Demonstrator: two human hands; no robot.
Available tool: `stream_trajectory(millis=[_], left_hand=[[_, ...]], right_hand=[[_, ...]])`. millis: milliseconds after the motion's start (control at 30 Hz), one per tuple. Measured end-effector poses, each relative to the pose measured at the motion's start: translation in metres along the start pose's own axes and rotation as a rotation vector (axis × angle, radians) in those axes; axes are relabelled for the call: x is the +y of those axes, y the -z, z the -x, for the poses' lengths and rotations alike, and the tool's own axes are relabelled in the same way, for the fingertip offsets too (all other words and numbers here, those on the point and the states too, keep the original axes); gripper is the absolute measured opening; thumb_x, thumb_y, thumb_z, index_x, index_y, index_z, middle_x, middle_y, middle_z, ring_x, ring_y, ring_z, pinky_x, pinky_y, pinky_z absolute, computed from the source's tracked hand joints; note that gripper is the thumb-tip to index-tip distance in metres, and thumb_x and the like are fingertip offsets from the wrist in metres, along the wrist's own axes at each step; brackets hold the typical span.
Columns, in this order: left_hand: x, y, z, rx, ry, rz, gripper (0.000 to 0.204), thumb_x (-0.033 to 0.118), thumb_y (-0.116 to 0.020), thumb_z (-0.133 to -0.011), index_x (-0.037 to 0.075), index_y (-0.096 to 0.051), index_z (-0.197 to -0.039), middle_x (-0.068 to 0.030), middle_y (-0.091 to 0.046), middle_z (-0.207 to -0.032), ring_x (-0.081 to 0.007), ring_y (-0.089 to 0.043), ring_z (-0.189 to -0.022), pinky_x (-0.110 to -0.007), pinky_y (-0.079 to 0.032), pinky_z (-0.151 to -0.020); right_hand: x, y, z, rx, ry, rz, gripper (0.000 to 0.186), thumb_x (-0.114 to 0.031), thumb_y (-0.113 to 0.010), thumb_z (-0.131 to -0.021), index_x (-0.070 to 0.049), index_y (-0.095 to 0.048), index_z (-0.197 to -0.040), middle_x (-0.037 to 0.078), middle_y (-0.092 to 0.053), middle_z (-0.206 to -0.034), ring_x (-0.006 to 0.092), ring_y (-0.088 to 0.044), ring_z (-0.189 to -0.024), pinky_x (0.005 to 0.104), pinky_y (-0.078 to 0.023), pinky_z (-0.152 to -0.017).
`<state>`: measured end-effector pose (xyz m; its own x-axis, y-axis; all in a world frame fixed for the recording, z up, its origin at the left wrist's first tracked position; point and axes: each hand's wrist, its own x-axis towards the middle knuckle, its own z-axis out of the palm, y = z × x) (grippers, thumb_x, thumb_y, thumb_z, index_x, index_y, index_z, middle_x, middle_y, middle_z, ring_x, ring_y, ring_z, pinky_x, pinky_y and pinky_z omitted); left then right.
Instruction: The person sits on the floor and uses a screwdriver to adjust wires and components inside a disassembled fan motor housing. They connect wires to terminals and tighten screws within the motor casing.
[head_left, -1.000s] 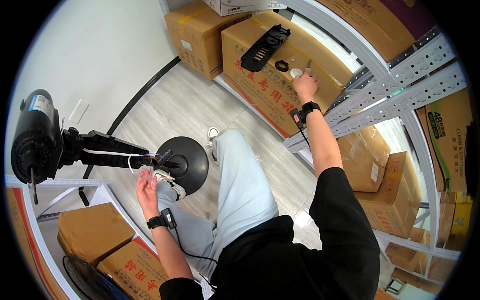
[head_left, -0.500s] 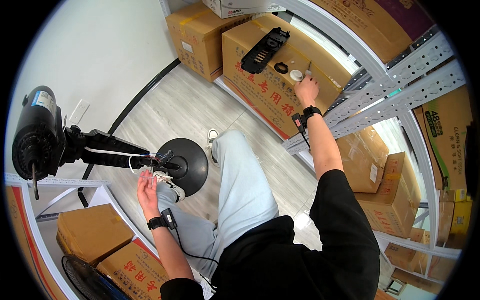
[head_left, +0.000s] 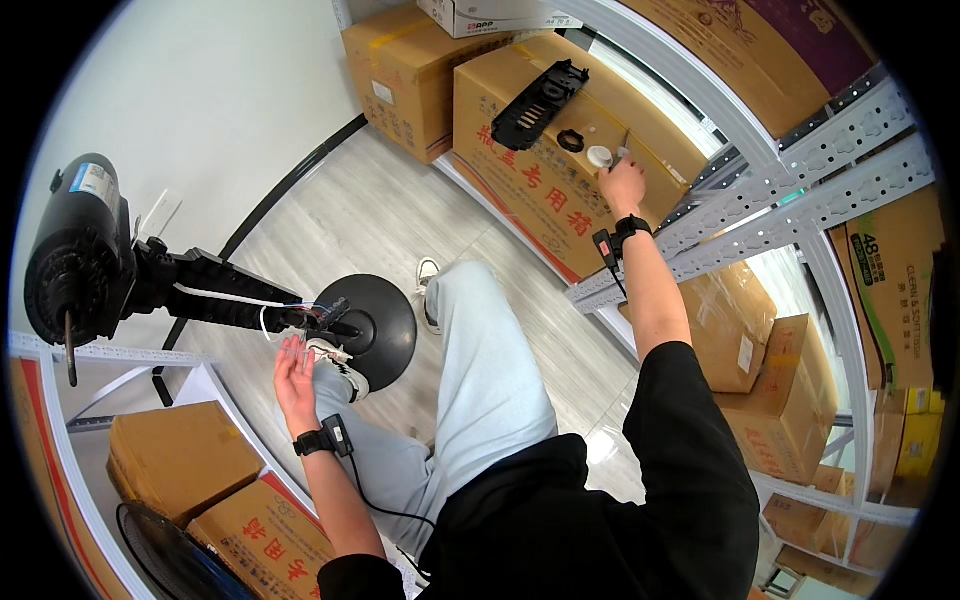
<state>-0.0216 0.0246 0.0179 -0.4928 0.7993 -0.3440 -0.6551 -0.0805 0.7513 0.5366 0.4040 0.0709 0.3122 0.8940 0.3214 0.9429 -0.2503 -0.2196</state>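
My left hand [head_left: 296, 372] has fingers apart beside loose white and coloured wires [head_left: 320, 312] on a black fan stand [head_left: 222, 292]; some small clear pieces are by its fingertips. The stand bears a black motor housing with shaft [head_left: 80, 240] and stands on a round base [head_left: 390, 340]. My right hand [head_left: 621, 178] closes on a small grey tool [head_left: 626, 150] atop a cardboard box [head_left: 530, 200]. Next to it lie a white round cap [head_left: 599, 157], a black ring [head_left: 570, 142] and a slotted black cover [head_left: 540, 105].
Metal shelving [head_left: 820, 200] loaded with cartons [head_left: 785, 400] runs along my right. More boxes [head_left: 180, 460] and a dark fan grille [head_left: 170, 555] are at lower left. Another box [head_left: 405, 90] adjoins the top one. A white wall [head_left: 200, 110] is behind the stand.
The view has shifted slightly. My right hand moves slightly at the grey tool beside the white cap; my left hand stays by the wires.
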Motion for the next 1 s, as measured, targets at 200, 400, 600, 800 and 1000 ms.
stream_trajectory(millis=[200, 400, 600, 800, 1000], left_hand=[[0.0, 0.0, 0.0, 0.005, -0.001, -0.004, 0.051, 0.007, -0.053, -0.089, -0.005, -0.036, -0.135, -0.021, -0.042, -0.14, -0.0313, -0.04, -0.131, -0.044, -0.037, -0.108], [0.002, 0.003, 0.0, 0.02, -0.002, -0.002, 0.052, 0.006, -0.053, -0.087, -0.004, -0.037, -0.135, -0.0206, -0.042, -0.14, -0.0309, -0.041, -0.13, -0.045, -0.037, -0.108], [-0.001, 0.004, -0.006, 0.013, 0.003, 0.026, 0.055, 0.005, -0.052, -0.086, -0.004, -0.035, -0.138, -0.02, -0.04, -0.142, -0.0304, -0.04, -0.131, -0.045, -0.037, -0.108], [0.004, 0.011, 0.003, 0.031, -0.015, 0.038, 0.058, 0.004, -0.052, -0.086, -0.004, -0.032, -0.139, -0.0204, -0.038, -0.144, -0.0301, -0.039, -0.132, -0.046, -0.037, -0.108], [0.004, 0.013, 0.003, 0.071, -0.016, 0.043, 0.058, 0.004, -0.053, -0.085, -0.005, -0.032, -0.139, -0.0205, -0.038, -0.144, -0.0302, -0.038, -0.133, -0.046, -0.036, -0.109]], right_hand=[[-0.008, 0.011, 0.007, 0.045, -0.018, 0.045, 0.05, -0.028, -0.065, -0.079, -0.005, -0.054, -0.122, 0.02, -0.053, -0.12, 0.0377, -0.051, -0.112, 0.0461, -0.045, -0.091], [-0.052, 0.025, 0.036, 0.237, 0.312, -0.246, 0.048, -0.031, -0.064, -0.082, -0.004, -0.056, -0.12, 0.019, -0.055, -0.122, 0.0338, -0.055, -0.108, 0.0419, -0.047, -0.085], [-0.114, -0.011, 0.047, -0.871, -0.353, -1.505, 0.077, -0.042, -0.07, -0.085, 0.005, -0.036, -0.137, 0.029, -0.036, -0.141, 0.0328, -0.056, -0.112, 0.0362, -0.052, -0.083], [-0.145, -0.028, 0.042, -0.756, -0.703, -2.029, 0.069, -0.034, -0.064, -0.091, 0.005, -0.031, -0.138, 0.029, -0.037, -0.135, 0.0365, -0.054, -0.112, 0.0413, -0.05, -0.097], [-0.141, -0.054, 0.024, -0.606, -0.584, -2.107, 0.027, -0.011, -0.05, -0.097, 0.007, -0.046, -0.118, 0.017, -0.058, -0.113, 0.0291, -0.061, -0.101, 0.0395, -0.057, -0.087]])
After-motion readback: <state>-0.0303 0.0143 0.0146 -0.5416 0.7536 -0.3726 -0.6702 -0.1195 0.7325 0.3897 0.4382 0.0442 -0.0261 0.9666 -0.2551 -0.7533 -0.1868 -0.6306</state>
